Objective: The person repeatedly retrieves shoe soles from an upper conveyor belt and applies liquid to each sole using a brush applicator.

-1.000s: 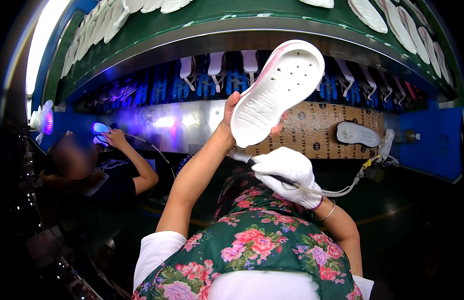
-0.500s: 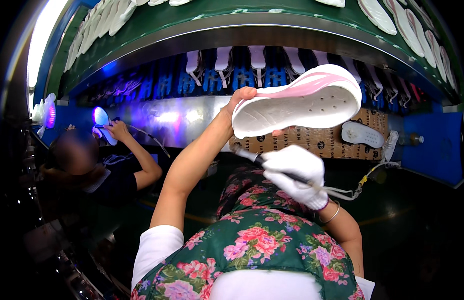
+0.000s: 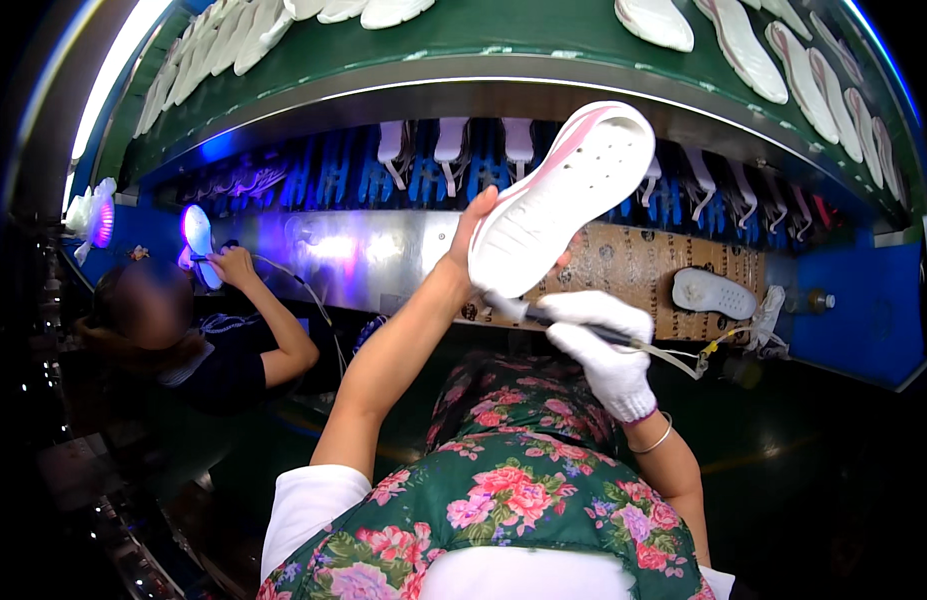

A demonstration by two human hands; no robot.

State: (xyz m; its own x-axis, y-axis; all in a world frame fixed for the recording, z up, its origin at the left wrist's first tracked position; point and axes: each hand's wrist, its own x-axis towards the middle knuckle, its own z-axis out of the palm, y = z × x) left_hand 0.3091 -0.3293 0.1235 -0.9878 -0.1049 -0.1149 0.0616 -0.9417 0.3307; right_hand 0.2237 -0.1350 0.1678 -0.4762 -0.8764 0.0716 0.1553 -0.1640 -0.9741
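Note:
A white shoe sole with a pink side band and small holes in its upturned inner face is gripped by my bare left hand, thumb at its left edge and fingertips showing at the right edge. My right hand, in a white knitted glove, closes around a dark-handled brush with a pale hose trailing from its back end. The brush's tip is at the sole's lower end; whether it touches cannot be told.
Another sole lies on printed brown cardboard at right. Behind, pale straps hang from blue holders. Above runs a green belt carrying several soles. On the left a co-worker's hand works on a sole under violet light.
My left hand has turned the sole to a steeper slant, its far end swinging up and left. My right hand has brought the brush slightly right, with its tip now by the sole's lower end.

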